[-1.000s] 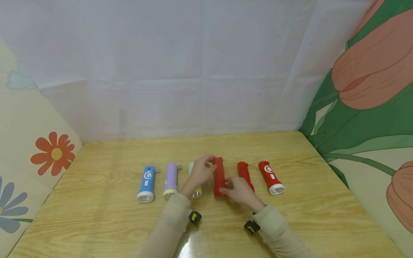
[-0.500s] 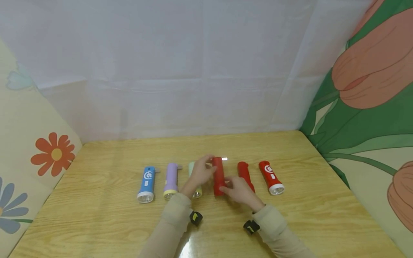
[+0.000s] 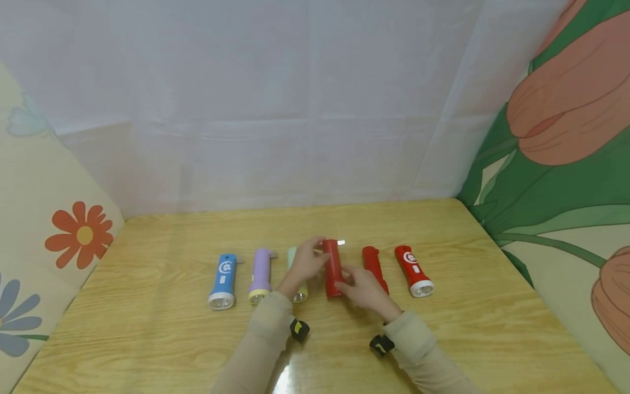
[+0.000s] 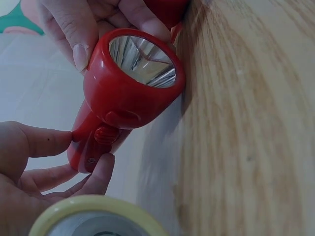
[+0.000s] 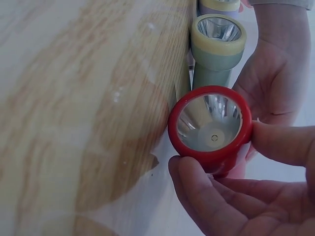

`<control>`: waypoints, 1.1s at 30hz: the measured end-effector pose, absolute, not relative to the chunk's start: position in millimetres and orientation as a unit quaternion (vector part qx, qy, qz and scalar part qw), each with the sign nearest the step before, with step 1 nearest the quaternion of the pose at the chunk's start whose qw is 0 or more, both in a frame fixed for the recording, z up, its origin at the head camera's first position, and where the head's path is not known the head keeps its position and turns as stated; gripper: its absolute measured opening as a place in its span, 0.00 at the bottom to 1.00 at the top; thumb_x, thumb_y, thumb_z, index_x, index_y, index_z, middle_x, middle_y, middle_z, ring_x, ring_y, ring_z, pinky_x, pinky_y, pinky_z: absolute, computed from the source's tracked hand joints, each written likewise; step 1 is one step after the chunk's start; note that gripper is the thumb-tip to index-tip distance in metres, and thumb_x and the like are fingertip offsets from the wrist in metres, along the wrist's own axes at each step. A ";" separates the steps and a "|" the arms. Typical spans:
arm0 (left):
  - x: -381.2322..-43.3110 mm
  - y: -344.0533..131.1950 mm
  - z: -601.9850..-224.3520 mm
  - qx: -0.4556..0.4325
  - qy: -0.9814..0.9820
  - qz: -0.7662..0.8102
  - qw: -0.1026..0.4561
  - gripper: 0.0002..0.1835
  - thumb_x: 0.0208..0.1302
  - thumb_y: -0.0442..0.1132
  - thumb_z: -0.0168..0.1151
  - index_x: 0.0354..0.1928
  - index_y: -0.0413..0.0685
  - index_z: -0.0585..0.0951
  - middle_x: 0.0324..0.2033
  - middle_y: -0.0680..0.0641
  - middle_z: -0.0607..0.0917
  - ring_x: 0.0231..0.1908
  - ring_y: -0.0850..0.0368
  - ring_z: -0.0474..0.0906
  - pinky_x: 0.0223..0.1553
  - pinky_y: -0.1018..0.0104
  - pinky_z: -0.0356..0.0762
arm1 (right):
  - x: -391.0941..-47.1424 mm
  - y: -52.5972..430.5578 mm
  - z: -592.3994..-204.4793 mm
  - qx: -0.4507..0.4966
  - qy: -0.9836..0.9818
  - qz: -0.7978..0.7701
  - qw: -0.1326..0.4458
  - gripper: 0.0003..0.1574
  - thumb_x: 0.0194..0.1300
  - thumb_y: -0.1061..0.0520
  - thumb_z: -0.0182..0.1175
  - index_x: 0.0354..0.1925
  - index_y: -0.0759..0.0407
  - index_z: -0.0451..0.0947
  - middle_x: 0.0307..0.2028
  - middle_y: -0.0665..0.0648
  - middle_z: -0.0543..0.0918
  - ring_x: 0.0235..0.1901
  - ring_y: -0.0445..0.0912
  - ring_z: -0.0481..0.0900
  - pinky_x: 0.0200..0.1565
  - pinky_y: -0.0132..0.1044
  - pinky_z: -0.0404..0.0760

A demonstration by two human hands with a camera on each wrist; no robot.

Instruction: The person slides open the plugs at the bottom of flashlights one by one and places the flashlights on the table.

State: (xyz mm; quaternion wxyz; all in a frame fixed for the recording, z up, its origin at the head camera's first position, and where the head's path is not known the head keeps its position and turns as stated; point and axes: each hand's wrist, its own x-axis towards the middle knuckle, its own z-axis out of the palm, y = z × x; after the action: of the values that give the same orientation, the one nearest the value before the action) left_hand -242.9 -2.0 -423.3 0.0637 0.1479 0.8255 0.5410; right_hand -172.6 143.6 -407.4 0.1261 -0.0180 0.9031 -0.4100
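A red flashlight (image 3: 333,265) lies between my two hands in the middle of the row, its lens end toward me. My left hand (image 3: 306,264) pinches its narrow far end between thumb and fingers, beside the slide switch (image 4: 105,135). At the lens end, my right hand (image 3: 365,289) grips the wide head (image 5: 212,156) from the side. A small bright tab (image 3: 341,242) sticks out at the far end. The mint-green flashlight (image 5: 215,61) with a pale yellow ring lies just left, partly hidden behind my left hand in the head view.
Further left lie a purple flashlight (image 3: 261,273) and a blue one (image 3: 223,282). On the right are a second red flashlight (image 3: 373,265), partly behind my right hand, and a red one with a white ring (image 3: 414,272). A pale cloth (image 3: 295,109) hangs behind the wooden table (image 3: 172,339).
Both hands keep their hold on the red flashlight, which has shifted and turned very slightly. The tab at its far end has turned from dull to bright white.
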 end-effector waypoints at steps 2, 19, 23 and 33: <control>-244.2 -1.6 -424.7 0.148 0.826 0.540 0.066 0.24 0.57 0.28 0.58 0.58 0.32 0.69 0.47 0.33 0.78 0.40 0.42 0.79 0.37 0.60 0.79 | -173.1 143.7 -407.3 -0.018 0.904 -0.408 0.127 0.29 0.63 0.57 0.57 0.61 0.61 0.66 0.36 0.59 0.81 0.16 0.47 0.73 0.19 0.36 0.73; -247.7 0.0 -430.8 0.141 0.838 0.519 0.092 0.27 0.59 0.30 0.57 0.60 0.29 0.65 0.49 0.31 0.76 0.47 0.39 0.76 0.45 0.54 0.77 | -174.6 144.8 -408.1 -0.037 0.900 -0.414 0.128 0.26 0.65 0.58 0.55 0.61 0.62 0.68 0.36 0.59 0.80 0.14 0.43 0.70 0.17 0.34 0.70; -248.2 0.6 -431.3 0.140 0.846 0.506 0.097 0.26 0.59 0.31 0.57 0.59 0.28 0.66 0.49 0.31 0.77 0.47 0.40 0.76 0.46 0.53 0.76 | -176.1 145.6 -409.8 -0.033 0.900 -0.415 0.131 0.25 0.65 0.58 0.54 0.60 0.62 0.69 0.35 0.58 0.81 0.12 0.42 0.69 0.16 0.33 0.69; -249.1 2.2 -429.2 0.153 0.876 0.451 0.073 0.24 0.57 0.33 0.58 0.56 0.27 0.70 0.48 0.30 0.77 0.49 0.38 0.74 0.52 0.49 0.70 | -176.3 145.1 -409.9 -0.024 0.899 -0.416 0.131 0.21 0.66 0.58 0.54 0.56 0.63 0.72 0.35 0.57 0.81 0.18 0.46 0.73 0.19 0.34 0.72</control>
State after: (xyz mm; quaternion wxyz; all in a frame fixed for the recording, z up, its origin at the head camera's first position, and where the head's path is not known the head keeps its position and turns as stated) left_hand -249.1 2.2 -429.2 0.0731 0.1525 0.8762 0.4514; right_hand -176.3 145.1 -409.9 0.1309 -0.0238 0.8995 -0.4162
